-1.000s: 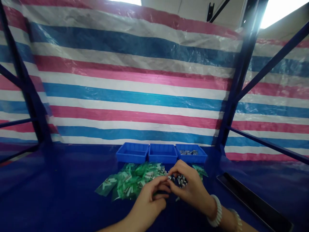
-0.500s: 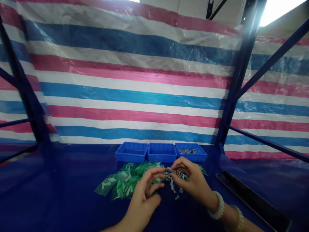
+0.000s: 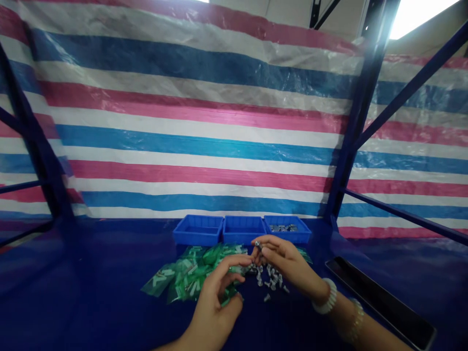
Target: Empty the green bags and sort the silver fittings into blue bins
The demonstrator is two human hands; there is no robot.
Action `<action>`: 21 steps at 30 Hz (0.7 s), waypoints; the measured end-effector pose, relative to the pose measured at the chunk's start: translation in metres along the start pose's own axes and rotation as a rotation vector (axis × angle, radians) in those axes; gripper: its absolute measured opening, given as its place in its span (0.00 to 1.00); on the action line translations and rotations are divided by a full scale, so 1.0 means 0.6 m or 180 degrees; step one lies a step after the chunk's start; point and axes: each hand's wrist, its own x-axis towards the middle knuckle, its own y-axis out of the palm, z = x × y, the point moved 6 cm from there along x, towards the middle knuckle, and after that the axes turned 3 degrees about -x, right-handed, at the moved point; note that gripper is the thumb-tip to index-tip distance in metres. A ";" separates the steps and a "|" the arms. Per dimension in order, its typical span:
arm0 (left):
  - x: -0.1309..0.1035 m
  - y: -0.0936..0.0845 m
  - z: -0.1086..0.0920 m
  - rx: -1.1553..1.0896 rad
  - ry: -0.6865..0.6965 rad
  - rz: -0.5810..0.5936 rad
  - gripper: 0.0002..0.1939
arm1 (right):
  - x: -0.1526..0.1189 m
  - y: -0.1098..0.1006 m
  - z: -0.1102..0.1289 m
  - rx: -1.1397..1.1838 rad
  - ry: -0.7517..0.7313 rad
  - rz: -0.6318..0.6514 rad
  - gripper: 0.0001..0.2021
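Note:
My right hand (image 3: pixel 283 258) pinches a small metallic part (image 3: pixel 258 245) between thumb and fingers, above a loose pile of small grey pieces (image 3: pixel 272 278). Beside it, my left hand (image 3: pixel 221 295) is curved with fingers and thumb apart, and nothing shows between them. Its fingertips are close to my right hand's fingers. Green-tinted clear bags (image 3: pixel 190 275) with pale strips inside lie behind and left of my left hand.
Three blue bins stand in a row behind the bags: left (image 3: pixel 199 239), middle (image 3: pixel 244 239) and right (image 3: pixel 292 238), the right one holding metallic pieces. A dark flat slab (image 3: pixel 380 302) lies at the right. Blue posts flank a striped sheet.
My right hand has turned and lifted slightly, with a small part now at its fingertips. More of the grey pile shows beneath it. My left hand has barely moved.

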 end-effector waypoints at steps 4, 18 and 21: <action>0.006 -0.004 -0.004 0.0226 0.0067 -0.0049 0.22 | 0.023 -0.087 0.002 -0.1702 -0.0424 -0.0866 0.17; 0.066 -0.048 -0.036 0.1781 0.0907 -0.0129 0.21 | 0.000 0.013 -0.013 -0.3321 -0.0702 0.0300 0.01; 0.082 -0.046 -0.052 0.1925 0.1122 -0.0004 0.21 | -0.004 0.029 -0.027 -0.3524 -0.0499 0.0380 0.04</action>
